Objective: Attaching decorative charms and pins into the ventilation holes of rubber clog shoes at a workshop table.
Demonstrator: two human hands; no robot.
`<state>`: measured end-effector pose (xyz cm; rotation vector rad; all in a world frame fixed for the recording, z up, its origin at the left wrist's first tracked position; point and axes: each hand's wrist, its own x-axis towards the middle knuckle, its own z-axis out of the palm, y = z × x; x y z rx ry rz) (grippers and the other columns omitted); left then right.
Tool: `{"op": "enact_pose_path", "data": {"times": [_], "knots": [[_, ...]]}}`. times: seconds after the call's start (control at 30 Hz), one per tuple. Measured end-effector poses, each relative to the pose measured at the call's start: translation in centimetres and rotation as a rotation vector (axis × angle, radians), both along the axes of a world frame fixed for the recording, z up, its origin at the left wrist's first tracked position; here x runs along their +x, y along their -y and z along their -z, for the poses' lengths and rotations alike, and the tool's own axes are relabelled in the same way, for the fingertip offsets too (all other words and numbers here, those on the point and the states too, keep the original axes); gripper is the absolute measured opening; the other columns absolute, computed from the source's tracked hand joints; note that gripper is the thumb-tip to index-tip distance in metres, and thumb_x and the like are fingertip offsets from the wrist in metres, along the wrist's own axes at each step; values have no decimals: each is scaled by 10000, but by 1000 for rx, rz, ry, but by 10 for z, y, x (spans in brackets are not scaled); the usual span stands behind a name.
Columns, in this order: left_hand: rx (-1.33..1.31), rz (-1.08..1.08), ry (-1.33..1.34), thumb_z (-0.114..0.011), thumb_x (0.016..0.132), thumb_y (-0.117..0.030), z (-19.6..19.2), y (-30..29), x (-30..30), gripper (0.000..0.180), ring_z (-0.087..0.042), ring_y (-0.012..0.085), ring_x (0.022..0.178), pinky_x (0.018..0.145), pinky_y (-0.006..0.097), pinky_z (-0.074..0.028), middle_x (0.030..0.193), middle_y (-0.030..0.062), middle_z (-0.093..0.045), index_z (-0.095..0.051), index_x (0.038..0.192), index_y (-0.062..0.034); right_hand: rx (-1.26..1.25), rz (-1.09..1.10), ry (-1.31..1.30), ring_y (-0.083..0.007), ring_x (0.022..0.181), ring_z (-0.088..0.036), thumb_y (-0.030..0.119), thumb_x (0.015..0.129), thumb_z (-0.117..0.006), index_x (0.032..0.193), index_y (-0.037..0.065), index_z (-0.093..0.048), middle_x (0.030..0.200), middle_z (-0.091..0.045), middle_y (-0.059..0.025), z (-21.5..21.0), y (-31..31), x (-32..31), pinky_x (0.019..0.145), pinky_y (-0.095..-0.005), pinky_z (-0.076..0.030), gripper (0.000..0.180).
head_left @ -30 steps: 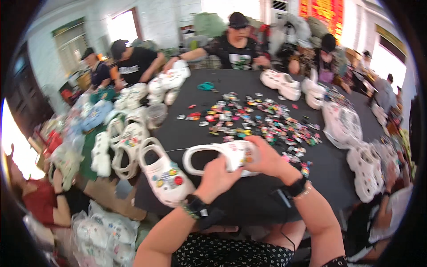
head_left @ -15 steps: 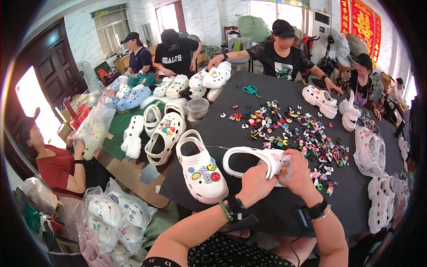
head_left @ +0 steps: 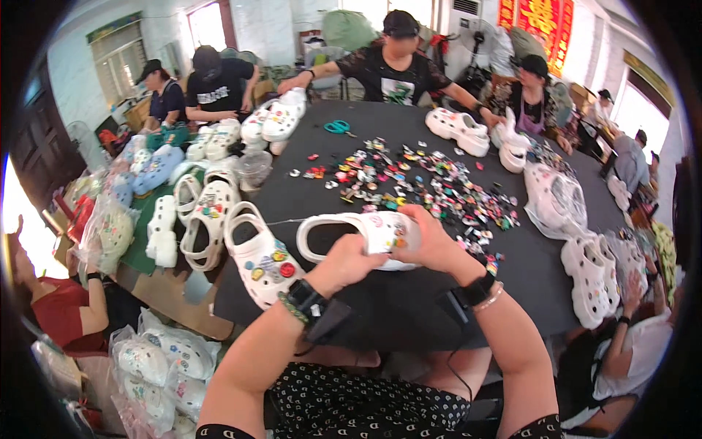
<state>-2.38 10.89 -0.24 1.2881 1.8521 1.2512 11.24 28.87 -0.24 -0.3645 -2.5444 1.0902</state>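
Note:
A white clog (head_left: 374, 228) with several small colored charms on its toe is held above the black table, its open heel toward the left. My left hand (head_left: 342, 260) grips its near side, thumb pointing at the toe. Around the toe end curls my right hand (head_left: 433, 240), fingers over the top and thumb at the near side. What lies under the fingers or inside the clog is hidden. Just left stands a matching white clog (head_left: 252, 245) with colored charms. A thin pale string (head_left: 287, 220) runs between the two clogs.
Loose charms (head_left: 431, 175) are spread beyond my hands, with teal scissors (head_left: 337, 126) farther back. More white clogs (head_left: 591, 282) stand at the right, near a bagged pair (head_left: 554, 197). Bagged clogs (head_left: 157, 366) fill the lower left. A person (head_left: 398, 73) reaches across the far side.
My view has swung right, so the table's contents sit farther left. Both hands still hold the clog; its toe charms show more, and my right hand now wraps the toe end.

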Motion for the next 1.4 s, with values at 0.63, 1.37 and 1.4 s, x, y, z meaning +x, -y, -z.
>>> {"op": "enact_pose_path", "data": {"times": [0.63, 1.37, 1.4], "knots": [[114, -137, -200, -690, 786, -244, 13, 0, 15, 386, -666, 388, 930, 789, 454, -525, 972, 206, -699, -666, 1120, -52, 227, 72, -138, -322, 1181, -513, 238, 638, -820, 1305, 73, -468, 1229, -541, -140, 1, 24, 5, 1009, -441, -346, 772], [-19, -137, -189, -710, 769, -270, 1, -14, 3, 384, -678, 373, 872, 789, 427, -526, 911, 203, -699, -683, 1052, -12, -113, -43, 42, -284, 1218, -473, 243, 727, -816, 1337, 74, -464, 1277, -516, -123, -6, 4, 1, 1046, -398, -368, 724], [-27, -125, -199, -710, 771, -272, -1, -14, 2, 382, -682, 367, 870, 792, 424, -527, 909, 194, -702, -683, 1045, -6, -165, -60, 52, -284, 1226, -471, 230, 722, -816, 1339, 70, -465, 1278, -517, -124, -5, 2, 1, 1047, -391, -380, 727]]}}
